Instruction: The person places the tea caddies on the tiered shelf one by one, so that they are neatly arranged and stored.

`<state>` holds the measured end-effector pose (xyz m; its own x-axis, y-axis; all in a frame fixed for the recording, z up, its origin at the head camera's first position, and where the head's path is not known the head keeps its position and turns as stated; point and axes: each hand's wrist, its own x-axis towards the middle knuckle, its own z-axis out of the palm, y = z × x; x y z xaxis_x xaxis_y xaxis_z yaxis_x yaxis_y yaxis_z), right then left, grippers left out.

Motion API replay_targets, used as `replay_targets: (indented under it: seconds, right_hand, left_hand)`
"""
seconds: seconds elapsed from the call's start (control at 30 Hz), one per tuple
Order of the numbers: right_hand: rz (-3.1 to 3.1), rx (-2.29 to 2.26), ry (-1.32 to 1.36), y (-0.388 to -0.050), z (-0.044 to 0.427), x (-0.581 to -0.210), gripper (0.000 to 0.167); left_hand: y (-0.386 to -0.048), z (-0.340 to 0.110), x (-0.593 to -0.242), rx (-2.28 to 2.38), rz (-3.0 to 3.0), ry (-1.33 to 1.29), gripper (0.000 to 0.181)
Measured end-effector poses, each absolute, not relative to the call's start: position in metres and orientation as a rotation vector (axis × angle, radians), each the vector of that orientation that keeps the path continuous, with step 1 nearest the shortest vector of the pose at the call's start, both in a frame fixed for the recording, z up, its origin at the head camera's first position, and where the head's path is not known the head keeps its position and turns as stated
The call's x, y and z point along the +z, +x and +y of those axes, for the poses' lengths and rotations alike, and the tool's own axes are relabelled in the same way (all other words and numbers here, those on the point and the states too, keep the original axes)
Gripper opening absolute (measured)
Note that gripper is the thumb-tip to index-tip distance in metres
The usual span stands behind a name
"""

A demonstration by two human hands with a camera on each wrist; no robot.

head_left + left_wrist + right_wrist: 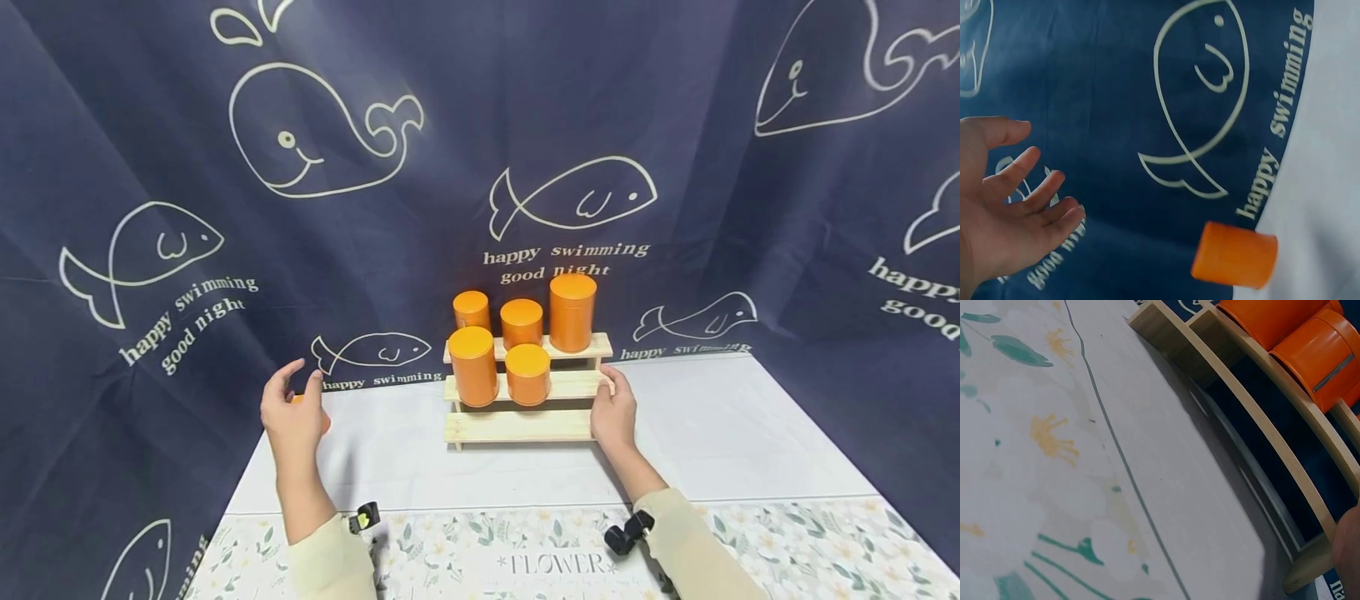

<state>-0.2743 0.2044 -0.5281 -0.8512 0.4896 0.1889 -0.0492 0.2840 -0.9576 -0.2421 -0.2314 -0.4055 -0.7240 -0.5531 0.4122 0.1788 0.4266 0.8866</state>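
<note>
My left hand [294, 421] is raised at the left with its fingers relaxed and nothing in them. Behind it shows part of an orange can [326, 422]. The left wrist view has this can [1236, 255] standing apart from the fingers. A three-tier wooden rack [525, 427] stands in the middle of the table. My right hand [615, 412] holds the rack's right end; only a bit of that hand shows in the right wrist view. Three orange cans, including a tall can [573, 315], stand on the top tier. Another tall can [474, 371] and a short can [528, 377] occupy the middle tier.
The lowest tier bears no can. White cloth [720, 433] covers the table, with a floral strip [555, 542] along the near side. A dark blue curtain [420, 242] printed with fish and whales hangs behind and at both sides.
</note>
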Motion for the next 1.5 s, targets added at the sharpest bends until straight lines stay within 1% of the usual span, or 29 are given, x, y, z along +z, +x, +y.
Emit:
replay_targets:
  seconds: [0.13,0.4,0.67,0.93,1.1,1.2,1.5]
  right_hand:
    - [-2.109,1.601,-0.385,-0.275,0.205,-0.528,0.041]
    - [-2.124,1.595,-0.398,-0.275,0.204,-0.527,0.041]
    - [-2.124,1.595,-0.399,-0.274,0.204,-0.526,0.040]
    - [-2.124,1.589,-0.400,-0.273,0.204,-0.527,0.040]
    - [-2.126,1.584,-0.402,-0.273,0.204,-0.527,0.040]
    - [-2.120,1.588,-0.398,-0.274,0.204,-0.527,0.040]
    - [-2.122,1.593,-0.387,-0.274,0.204,-0.527,0.040]
  left_hand:
    - [-0.241,-0.246,-0.411,-1.460,-1.970,0.402,0.042]
    - [-0.246,-0.260,-0.422,-1.573,-1.859,0.513,0.045]
    - [-0.255,-0.268,-0.438,-1.923,-1.508,0.642,0.051]
    - [-0.265,-0.275,-0.465,-1.935,-1.568,0.770,0.072]
    - [-0.271,-0.274,-0.475,-1.934,-1.650,0.796,0.089]
    - [-0.275,-0.272,-0.479,-1.932,-1.693,0.787,0.096]
    - [-0.281,-0.272,-0.487,-1.927,-1.761,0.764,0.092]
